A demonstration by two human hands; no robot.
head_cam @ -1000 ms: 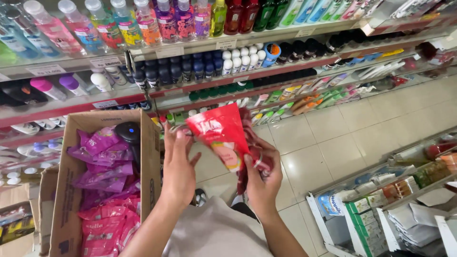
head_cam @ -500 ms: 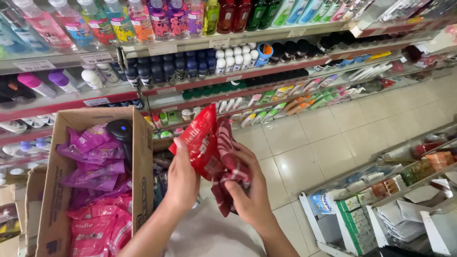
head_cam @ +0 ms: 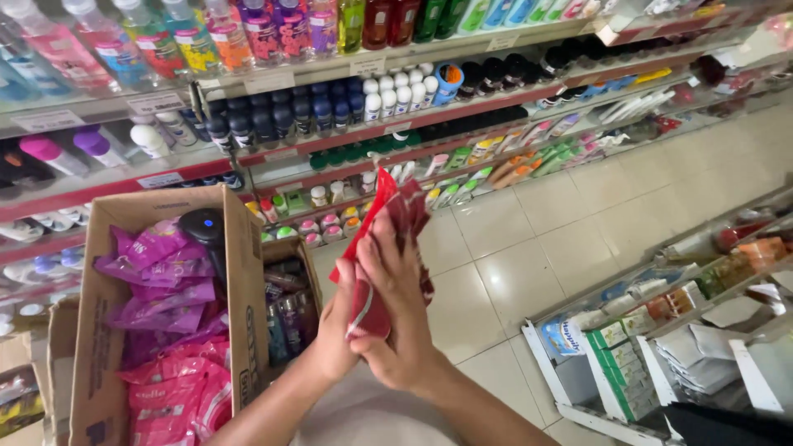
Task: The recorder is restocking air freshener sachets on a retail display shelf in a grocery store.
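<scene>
Both my hands press a stack of red sachet packets [head_cam: 395,206] between them, edge-on to the camera. My right hand [head_cam: 401,318] lies flat over the near side of the packets, fingers pointing up. My left hand [head_cam: 334,330] sits behind and below them, mostly hidden, gripping the lower end. The packets stick up above my fingertips, in front of the lower store shelves.
An open cardboard box [head_cam: 244,272] of pink and purple sachets stands at left, with a smaller box of dark bottles [head_cam: 285,318] beside it. Shelves of bottles [head_cam: 330,107] run along the back. A low rack of boxed goods [head_cam: 628,347] stands at right on the tiled floor.
The red packets were facing me, held spread in both hands. They have turned edge-on and my palms have closed together around them, lower and nearer the box.
</scene>
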